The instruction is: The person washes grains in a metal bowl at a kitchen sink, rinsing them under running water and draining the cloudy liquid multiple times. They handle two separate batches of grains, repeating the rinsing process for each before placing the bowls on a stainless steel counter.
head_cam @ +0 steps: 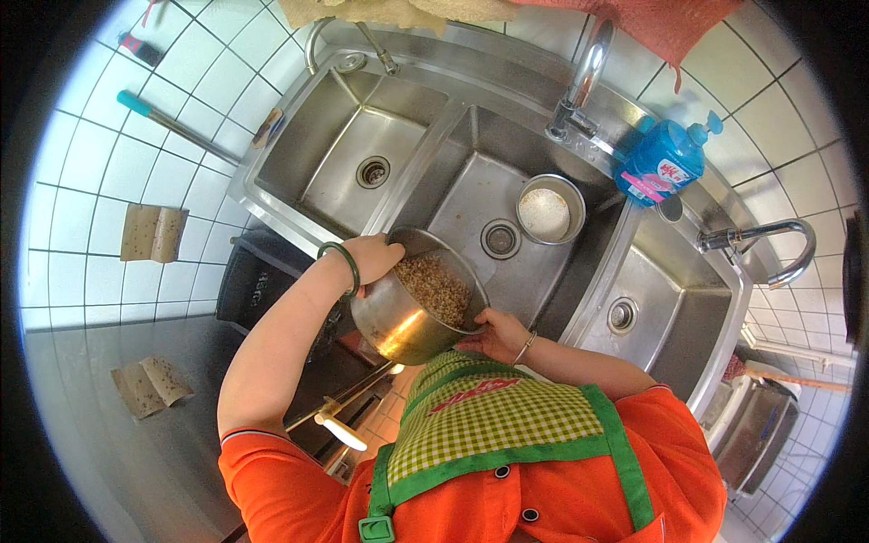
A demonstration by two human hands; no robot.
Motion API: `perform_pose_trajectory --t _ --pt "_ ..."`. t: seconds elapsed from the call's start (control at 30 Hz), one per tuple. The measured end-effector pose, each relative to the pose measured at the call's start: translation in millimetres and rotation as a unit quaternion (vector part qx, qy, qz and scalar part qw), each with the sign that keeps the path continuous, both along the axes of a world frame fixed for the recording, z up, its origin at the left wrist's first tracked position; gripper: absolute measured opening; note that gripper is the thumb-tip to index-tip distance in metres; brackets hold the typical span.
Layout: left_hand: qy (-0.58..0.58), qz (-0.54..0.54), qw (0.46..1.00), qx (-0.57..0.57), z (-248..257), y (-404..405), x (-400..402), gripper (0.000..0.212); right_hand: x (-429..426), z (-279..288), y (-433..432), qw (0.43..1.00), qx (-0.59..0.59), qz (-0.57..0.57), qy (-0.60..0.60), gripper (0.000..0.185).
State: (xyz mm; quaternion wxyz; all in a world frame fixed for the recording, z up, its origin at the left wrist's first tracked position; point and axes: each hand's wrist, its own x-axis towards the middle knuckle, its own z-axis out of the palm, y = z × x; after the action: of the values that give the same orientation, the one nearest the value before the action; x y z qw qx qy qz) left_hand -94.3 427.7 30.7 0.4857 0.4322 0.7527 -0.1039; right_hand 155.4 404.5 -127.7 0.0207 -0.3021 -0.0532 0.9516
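Note:
A deep stainless steel pot is held between my two hands over the front edge of the middle sink, tilted, with brown grains inside. My left hand, a dark green bangle at its wrist, grips the rim on the left. On the right side of the rim, my right hand holds on, its fingers partly hidden beneath the pot. A smaller round metal pot stands in the middle sink near the drain, with white grains or powder in it.
Sinks flank the middle one at left and right. Curved faucets rise behind them. A blue pump bottle stands on the back ledge. Cloths hang above. A black bin or crate lies left of the sinks.

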Motion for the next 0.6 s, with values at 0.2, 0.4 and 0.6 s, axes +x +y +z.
perform_pose_trajectory --t 0.2,0.4,0.6 --pt "0.010 -0.017 1.000 -0.007 12.9 5.5 9.4 0.041 0.6 3.1 -0.7 1.000 0.003 -0.002 -0.004 0.031" --pt "0.013 0.002 1.000 -0.006 11.9 4.9 10.3 0.042 0.7 2.4 -2.4 1.000 0.000 -0.010 -0.010 0.032" --pt "0.007 0.016 1.000 -0.008 12.2 5.0 9.8 0.040 0.7 -0.7 -4.0 1.000 -0.001 -0.011 -0.008 0.033"
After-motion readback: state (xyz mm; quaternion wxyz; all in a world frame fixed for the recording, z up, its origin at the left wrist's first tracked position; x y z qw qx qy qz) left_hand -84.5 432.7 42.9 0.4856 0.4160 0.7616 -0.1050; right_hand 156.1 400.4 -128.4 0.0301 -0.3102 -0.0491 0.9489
